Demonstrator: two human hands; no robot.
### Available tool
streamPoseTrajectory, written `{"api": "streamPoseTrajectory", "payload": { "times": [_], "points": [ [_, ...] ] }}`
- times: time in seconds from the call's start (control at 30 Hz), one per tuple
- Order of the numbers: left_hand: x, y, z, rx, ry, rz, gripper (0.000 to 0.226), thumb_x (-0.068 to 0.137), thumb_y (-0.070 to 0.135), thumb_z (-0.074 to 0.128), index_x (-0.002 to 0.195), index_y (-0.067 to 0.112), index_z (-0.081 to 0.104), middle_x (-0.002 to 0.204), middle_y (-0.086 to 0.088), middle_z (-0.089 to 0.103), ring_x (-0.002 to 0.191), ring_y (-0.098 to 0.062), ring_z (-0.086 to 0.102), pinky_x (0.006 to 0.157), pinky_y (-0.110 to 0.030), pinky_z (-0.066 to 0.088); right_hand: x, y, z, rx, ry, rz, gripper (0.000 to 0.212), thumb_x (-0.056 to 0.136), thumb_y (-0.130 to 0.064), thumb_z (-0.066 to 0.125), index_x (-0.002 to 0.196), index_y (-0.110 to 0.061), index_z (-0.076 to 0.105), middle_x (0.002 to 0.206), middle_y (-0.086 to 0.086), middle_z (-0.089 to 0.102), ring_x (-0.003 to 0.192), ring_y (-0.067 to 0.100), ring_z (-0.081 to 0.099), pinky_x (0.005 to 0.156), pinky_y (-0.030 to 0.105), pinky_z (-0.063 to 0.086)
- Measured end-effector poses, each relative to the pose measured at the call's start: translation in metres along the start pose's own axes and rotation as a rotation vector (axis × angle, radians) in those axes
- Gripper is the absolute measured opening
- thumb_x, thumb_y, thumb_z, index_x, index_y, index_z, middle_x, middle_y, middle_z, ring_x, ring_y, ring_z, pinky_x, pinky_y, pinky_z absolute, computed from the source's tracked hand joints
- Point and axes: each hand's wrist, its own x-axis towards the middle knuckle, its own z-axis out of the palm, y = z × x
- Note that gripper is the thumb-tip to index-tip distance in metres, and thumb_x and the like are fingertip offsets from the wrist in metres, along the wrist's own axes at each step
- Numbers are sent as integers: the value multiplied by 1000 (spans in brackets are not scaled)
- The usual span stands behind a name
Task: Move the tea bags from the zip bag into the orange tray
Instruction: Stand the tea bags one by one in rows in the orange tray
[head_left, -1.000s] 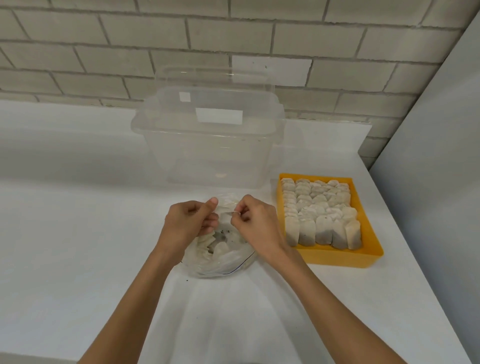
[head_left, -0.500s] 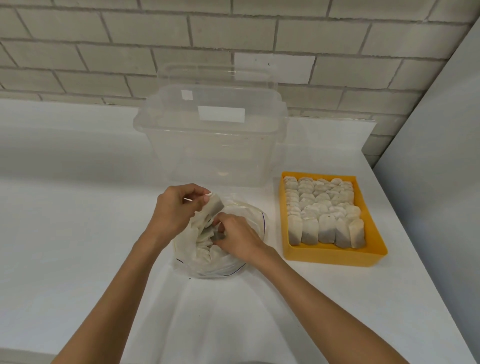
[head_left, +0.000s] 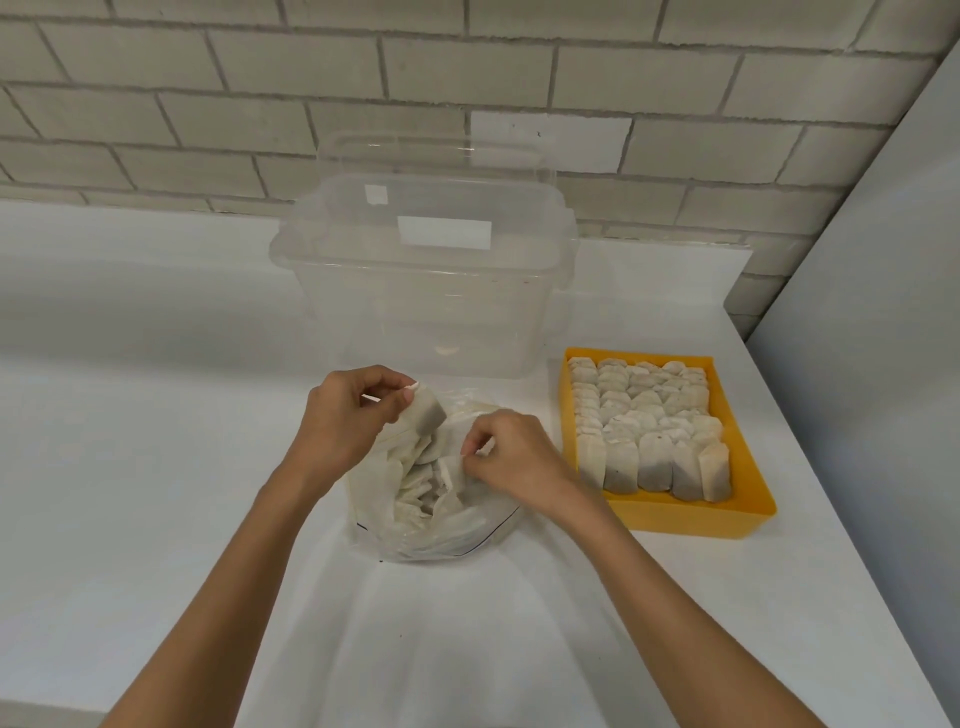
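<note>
**Mid-transfer: tea bags are being drawn out of the zip bag, and the carry to the orange tray comes next.**

On the white table (head_left: 156, 467), the clear plastic bin (head_left: 426, 291) at the back looks empty. To its right, the orange tray (head_left: 691, 522) holds packed rows of tea bags (head_left: 644, 431) on edge and seems nearly full. The zip bag (head_left: 441, 540) lies open near the tray's left side, with a loose heap inside. The left hand (head_left: 343, 415) grips the lifted tea bag (head_left: 428, 415) just above the bag's mouth. The right hand (head_left: 511, 457) pinches a pale piece in the mouth, seemingly a second tea bag (head_left: 448, 474). The next move likely calls for a short carry rightward over the tray wall, then slotting each bag upright into what little room remains.
</note>
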Motion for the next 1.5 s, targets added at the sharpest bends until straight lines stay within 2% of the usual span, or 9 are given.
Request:
{"api": "streamPoseTrajectory", "payload": {
  "times": [0.2,0.33,0.5,0.7,0.8,0.97,1.1,1.27,1.5],
  "points": [
    [3,10,1,-15,-7,25,8,88,19,67,91,22,73,82,-1,70,69,-12,61,71,-28,51,-14,4,-33,686,-13,213,22,84,1,61,102,-10,65,68,5,61,56,13,59,54,25,52],
    [5,18,9,-20,-38,38,8,88,19,67,89,24,73,84,-1,70,69,-10,61,68,-25,50,-22,5,-47,846,-111,214,29,88,7,52,105,-11,70,67,2,59,58,14,60,55,23,54],
    [6,32,24,-55,-110,87,6,88,20,68,91,22,73,83,0,70,64,-5,61,63,-18,50,-25,7,-57,1050,-105,251,12,90,-2,58,95,-8,67,78,6,68,59,14,63,52,21,52],
    [11,59,55,-31,-262,215,8,87,23,69,92,20,74,79,3,69,64,-4,61,60,-9,43,-36,30,-90,792,181,193,11,87,-17,67,76,-18,69,69,-1,57,53,8,46,48,21,33],
    [13,73,79,20,-356,297,5,86,21,70,89,19,74,72,13,65,61,6,55,64,-7,40,-45,48,-109,681,334,209,8,86,-17,68,89,-10,71,65,-3,57,53,7,43,47,19,34],
    [12,86,122,162,-564,389,7,87,20,69,92,16,73,82,5,66,68,3,55,67,-6,40,-55,75,-122,567,465,281,3,85,-12,70,83,-10,68,57,-9,61,47,4,47,46,14,37],
    [9,81,156,330,-715,377,13,89,26,66,97,18,71,86,7,65,85,-8,60,86,-29,50,-59,94,-120,492,485,373,18,86,-20,69,101,-11,69,71,2,66,53,8,56,53,16,40],
    [5,79,181,620,-652,422,17,95,31,53,105,23,65,107,2,67,108,-20,54,90,-41,30,-65,103,-115,465,464,416,22,88,-24,67,105,-9,68,79,-1,67,59,10,62,60,20,46],
    [8,71,191,853,-420,590,20,97,24,46,103,26,64,98,2,68,101,-21,55,84,-42,22,-71,107,-115,476,452,435,22,89,-20,66,107,-8,67,73,6,68,61,11,63,58,21,49]
  ]
}}
